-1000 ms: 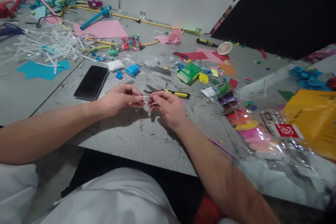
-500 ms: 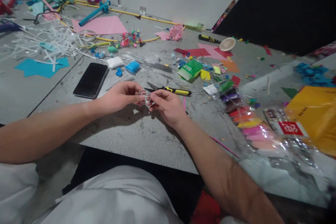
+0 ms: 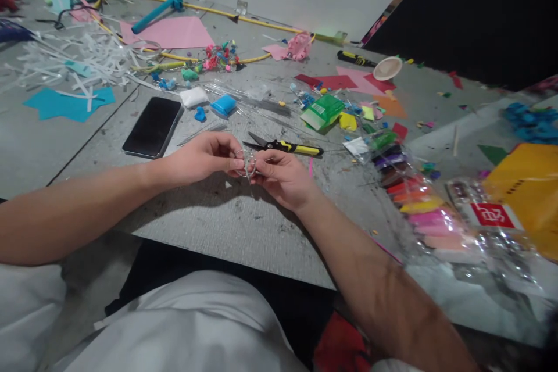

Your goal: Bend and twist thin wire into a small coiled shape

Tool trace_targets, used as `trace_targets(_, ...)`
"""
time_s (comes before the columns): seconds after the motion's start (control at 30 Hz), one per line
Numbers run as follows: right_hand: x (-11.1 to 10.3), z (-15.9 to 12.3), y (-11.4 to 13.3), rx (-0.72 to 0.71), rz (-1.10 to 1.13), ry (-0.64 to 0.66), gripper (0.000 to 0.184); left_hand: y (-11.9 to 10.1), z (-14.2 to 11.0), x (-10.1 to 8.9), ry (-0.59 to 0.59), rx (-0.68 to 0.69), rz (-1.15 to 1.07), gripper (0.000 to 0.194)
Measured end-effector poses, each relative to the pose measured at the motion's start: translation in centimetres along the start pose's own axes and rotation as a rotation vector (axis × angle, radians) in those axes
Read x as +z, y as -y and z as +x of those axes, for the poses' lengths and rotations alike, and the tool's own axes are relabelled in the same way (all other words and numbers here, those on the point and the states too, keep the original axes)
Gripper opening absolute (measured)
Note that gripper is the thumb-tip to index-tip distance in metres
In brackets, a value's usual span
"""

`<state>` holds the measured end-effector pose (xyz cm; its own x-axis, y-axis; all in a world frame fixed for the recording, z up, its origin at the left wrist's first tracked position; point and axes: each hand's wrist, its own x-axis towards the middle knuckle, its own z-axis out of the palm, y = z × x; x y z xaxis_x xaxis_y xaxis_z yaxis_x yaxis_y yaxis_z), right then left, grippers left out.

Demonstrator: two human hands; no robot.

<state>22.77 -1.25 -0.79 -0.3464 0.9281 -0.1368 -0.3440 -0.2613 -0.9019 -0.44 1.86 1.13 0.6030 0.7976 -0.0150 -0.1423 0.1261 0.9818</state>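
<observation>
Between my two hands is a small piece of silvery wire bent into loops (image 3: 247, 164), held above the grey table. My left hand (image 3: 209, 157) pinches its left side between thumb and fingertips. On the other side, my right hand (image 3: 281, 176) grips it the same way; some of its fingers are hidden under the palm. Just behind the hands lie scissors or cutters with black and yellow handles (image 3: 285, 147), their blades pointing left. A black phone (image 3: 152, 128) rests beyond my left wrist. Thin straight wires (image 3: 204, 132) lie between the phone and the cutters.
White and blue clay packets (image 3: 224, 106) lie behind the hands. Paper strips (image 3: 87, 64) are heaped at the left. Toward the right are a green packet (image 3: 322, 111), bagged coloured clay (image 3: 422, 209) and a yellow envelope (image 3: 523, 192). A utility knife (image 3: 355, 58) lies at the back.
The wire loops have turned slightly between my fingertips, and both hands keep their pinch. The whole view has shifted a little, so the table things appear slightly further right.
</observation>
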Motion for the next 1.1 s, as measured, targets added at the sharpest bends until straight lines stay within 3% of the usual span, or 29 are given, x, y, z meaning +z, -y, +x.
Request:
trace_targets(0.13,0.0,-0.2,0.2,0.033,0.054,0.099,0.045,-0.1,-0.1,0.1,0.04,-0.034,-0.039,0.033)
trace_targets(0.37,0.1,-0.4,0.5,0.099,0.08,0.059,0.036,0.1,-0.2,0.3,-0.026,-0.027,-0.026,0.031)
trace_targets(0.77,0.7,-0.5,0.1,0.106,0.045,0.063,0.051,0.7,-0.1,-0.4,0.005,-0.022,-0.028,0.034)
trace_targets(0.93,0.9,-0.5,-0.1,-0.088,-0.106,-0.23,0.057,1.1,0.0,-0.1,-0.039,-0.068,-0.127,0.036)
trace_targets(1.1,1.1,-0.7,-0.7,-0.327,-0.431,-0.275,0.037,1.0,0.0,0.3,-0.118,-0.095,-0.166,0.038)
